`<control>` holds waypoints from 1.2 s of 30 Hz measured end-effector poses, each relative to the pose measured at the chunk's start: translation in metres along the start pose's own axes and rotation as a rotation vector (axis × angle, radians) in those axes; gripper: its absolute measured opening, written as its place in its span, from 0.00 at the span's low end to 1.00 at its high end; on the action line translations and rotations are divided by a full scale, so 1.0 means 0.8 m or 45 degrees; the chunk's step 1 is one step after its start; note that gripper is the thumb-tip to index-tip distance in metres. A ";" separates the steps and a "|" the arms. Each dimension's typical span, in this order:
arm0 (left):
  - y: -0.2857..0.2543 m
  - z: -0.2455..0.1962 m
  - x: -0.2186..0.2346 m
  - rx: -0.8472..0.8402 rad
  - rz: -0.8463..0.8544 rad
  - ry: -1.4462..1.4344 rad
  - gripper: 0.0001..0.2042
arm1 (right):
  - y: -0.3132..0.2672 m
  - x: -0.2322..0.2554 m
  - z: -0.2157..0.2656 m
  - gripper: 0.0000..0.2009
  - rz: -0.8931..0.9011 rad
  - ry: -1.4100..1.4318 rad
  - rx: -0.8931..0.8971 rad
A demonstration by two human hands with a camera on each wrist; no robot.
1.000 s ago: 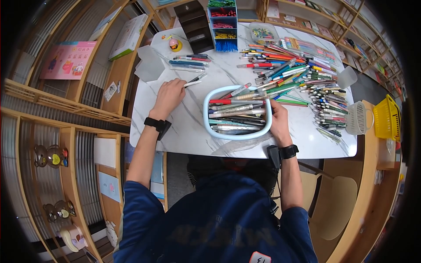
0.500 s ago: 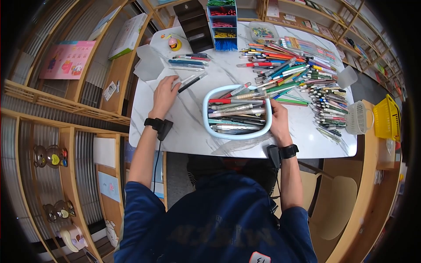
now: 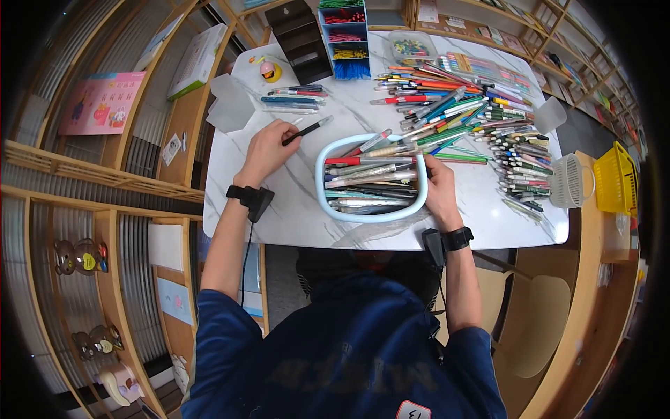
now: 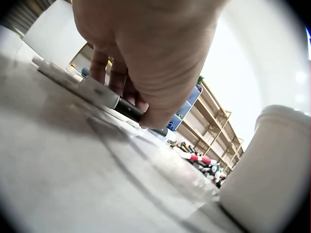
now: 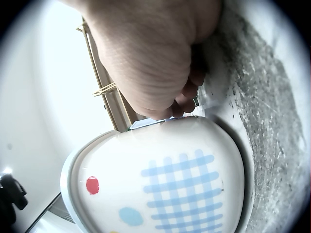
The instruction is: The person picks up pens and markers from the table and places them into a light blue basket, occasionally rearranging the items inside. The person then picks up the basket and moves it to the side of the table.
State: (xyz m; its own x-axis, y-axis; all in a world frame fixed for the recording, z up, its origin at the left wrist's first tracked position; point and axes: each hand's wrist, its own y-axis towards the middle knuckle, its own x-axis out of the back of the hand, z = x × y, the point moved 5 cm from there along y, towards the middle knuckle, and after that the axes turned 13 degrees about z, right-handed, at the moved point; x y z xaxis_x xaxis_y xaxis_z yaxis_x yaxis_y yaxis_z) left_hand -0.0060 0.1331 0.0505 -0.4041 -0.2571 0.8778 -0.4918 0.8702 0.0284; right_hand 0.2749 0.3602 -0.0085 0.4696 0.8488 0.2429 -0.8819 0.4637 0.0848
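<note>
A light-blue oval basket (image 3: 319,183) full of pens sits mid-table on the white marble table (image 3: 293,216). My left hand (image 3: 279,137) is left of it and pinches a black pen (image 3: 308,130) that points up and right, low over the table. In the left wrist view the fingers (image 4: 146,114) grip the pen (image 4: 104,95) just above the tabletop. My right hand (image 3: 436,183) holds the basket's right rim. The right wrist view shows its fingers (image 5: 187,92) curled at the edge of the basket (image 5: 160,184).
A big spread of coloured pens (image 3: 481,119) covers the right half of the table. A small row of pens (image 3: 293,99) lies behind my left hand. A blue drawer unit (image 3: 344,38), dark box (image 3: 296,38), clear cups (image 3: 230,101) and a white mesh cup (image 3: 569,185) stand around.
My left hand went from lying flat on the pen to pinching it, and the pen's tip has swung slightly toward the basket. The right hand stays at the basket rim.
</note>
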 end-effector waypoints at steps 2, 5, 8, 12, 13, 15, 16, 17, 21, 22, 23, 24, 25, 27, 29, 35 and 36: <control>0.017 -0.017 0.001 -0.064 0.061 -0.070 0.11 | 0.001 0.001 -0.002 0.14 0.003 -0.007 0.006; 0.054 -0.054 0.002 -0.186 0.214 -0.160 0.12 | 0.001 0.001 -0.006 0.13 0.015 -0.018 -0.029; 0.099 -0.105 -0.001 -0.344 0.358 -0.128 0.13 | 0.002 0.001 0.000 0.13 -0.009 -0.018 -0.015; 0.161 -0.193 -0.017 -0.548 0.499 0.086 0.15 | 0.001 0.002 0.005 0.12 0.005 -0.025 -0.043; 0.174 -0.196 -0.024 -0.569 0.533 0.094 0.15 | 0.002 0.002 0.006 0.12 0.002 -0.027 -0.035; 0.194 -0.205 -0.039 -0.622 0.608 0.109 0.15 | 0.001 0.003 0.008 0.12 -0.016 -0.030 -0.024; 0.202 -0.206 -0.047 -0.615 0.654 0.108 0.15 | 0.001 0.002 0.002 0.12 -0.025 -0.017 -0.015; 0.207 -0.210 -0.050 -0.605 0.700 0.107 0.16 | 0.002 0.003 -0.002 0.12 -0.021 -0.046 -0.026; 0.224 -0.225 -0.064 -0.528 0.896 0.105 0.18 | 0.002 0.001 0.002 0.11 -0.010 -0.073 0.018; 0.232 -0.227 -0.070 -0.540 0.905 0.116 0.19 | 0.002 0.002 0.005 0.10 -0.003 -0.101 0.025; 0.239 -0.233 -0.075 -0.552 0.914 0.127 0.20 | 0.001 0.002 0.005 0.10 -0.009 -0.099 0.026; 0.244 -0.236 -0.079 -0.563 0.921 0.136 0.20 | 0.001 0.002 0.005 0.10 -0.013 -0.099 0.029; 0.249 -0.233 -0.082 -0.462 0.923 0.057 0.21 | 0.001 0.002 0.006 0.10 -0.017 -0.097 0.032; 0.244 -0.242 -0.072 -0.258 0.926 -0.099 0.22 | 0.002 0.003 0.007 0.10 -0.020 -0.105 0.029; 0.245 -0.235 -0.060 -0.372 0.817 -0.212 0.21 | 0.001 0.003 0.006 0.10 -0.029 -0.108 0.032; 0.174 -0.136 0.038 -0.330 0.452 -0.456 0.15 | 0.001 0.001 0.011 0.09 -0.008 -0.078 0.037; 0.144 -0.123 0.060 -0.174 0.376 -0.525 0.14 | 0.001 0.001 0.012 0.09 0.000 -0.081 0.025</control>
State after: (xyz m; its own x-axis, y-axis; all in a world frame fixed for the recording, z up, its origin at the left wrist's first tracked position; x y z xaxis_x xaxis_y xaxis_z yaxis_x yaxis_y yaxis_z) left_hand -0.0064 0.2621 0.1426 -0.7937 -0.1124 0.5978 -0.2170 0.9704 -0.1057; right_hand 0.2741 0.3589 0.0014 0.4664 0.8306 0.3042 -0.8830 0.4578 0.1037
